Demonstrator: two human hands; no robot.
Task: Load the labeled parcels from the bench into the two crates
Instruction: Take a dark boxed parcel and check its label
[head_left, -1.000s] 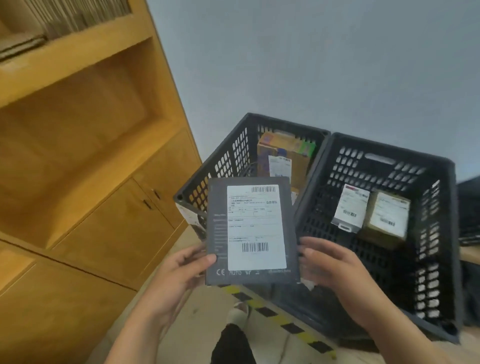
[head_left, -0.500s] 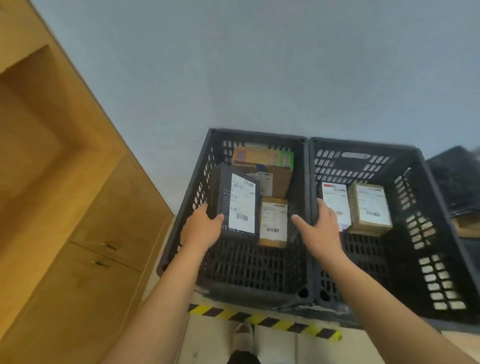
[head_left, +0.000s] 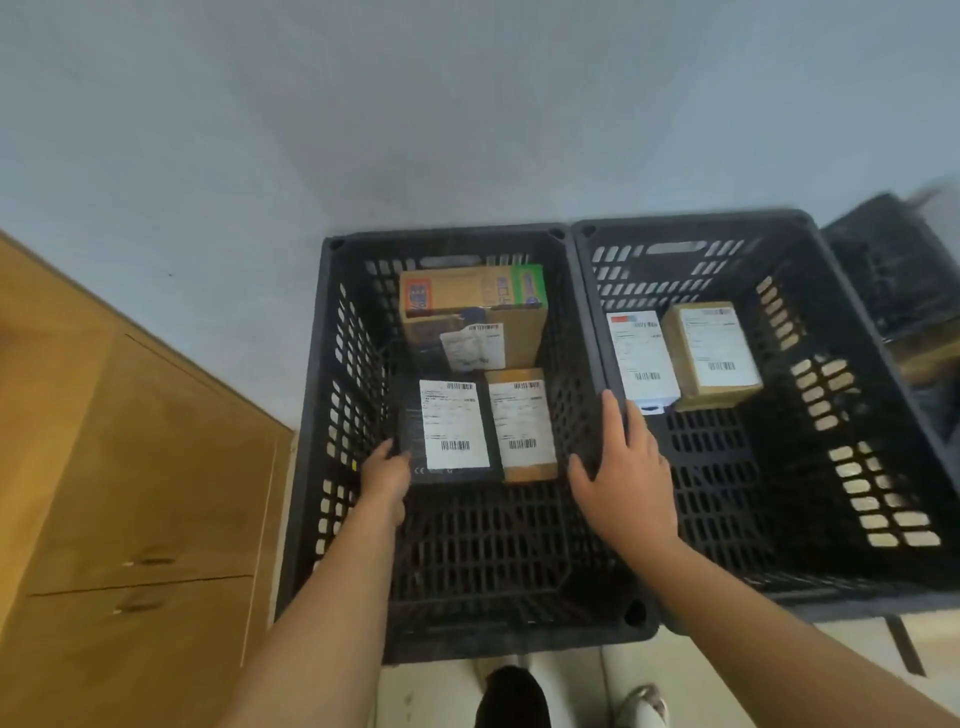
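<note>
Two black slatted crates stand side by side on the floor. On the floor of the left crate (head_left: 447, 235) lies a flat black parcel (head_left: 454, 423) with a white label. It sits beside a small tan labeled parcel (head_left: 522, 423), with a printed brown box (head_left: 472, 293) behind them. My left hand (head_left: 384, 478) reaches into this crate and holds the black parcel's near left corner. My right hand (head_left: 623, 467) rests with straight fingers on the rims between the crates. The right crate (head_left: 696, 221) holds a white parcel (head_left: 641, 358) and a tan box (head_left: 711, 353).
A wooden cabinet (head_left: 140, 493) stands close to the left crate's left side. A grey wall (head_left: 415, 104) runs behind both crates. Another dark crate (head_left: 893, 260) sits at the far right. My shoes (head_left: 511, 696) are just in front of the crates.
I carried the black parcel from in front of me down into the left crate, where it now lies flat. My right hand let go of it and moved onto the rims.
</note>
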